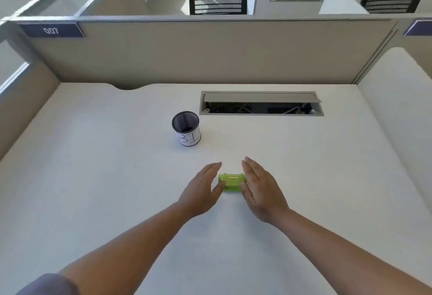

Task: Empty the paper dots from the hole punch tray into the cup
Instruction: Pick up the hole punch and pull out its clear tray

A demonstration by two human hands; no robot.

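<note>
You're looking at a hole punch (pixel 232 182) of translucent, glossy green plastic, lying on a matt, smooth white desk (pixel 327 177). The cup (pixel 186 131) is fine black wire mesh, its lower half wrapped in white paper. Behind, the partition (pixel 210 51) looks like matt beige laminate.

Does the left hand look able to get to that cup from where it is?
Probably yes. The cup stands open on the desk, beyond the left hand, with bare surface between them.
</note>
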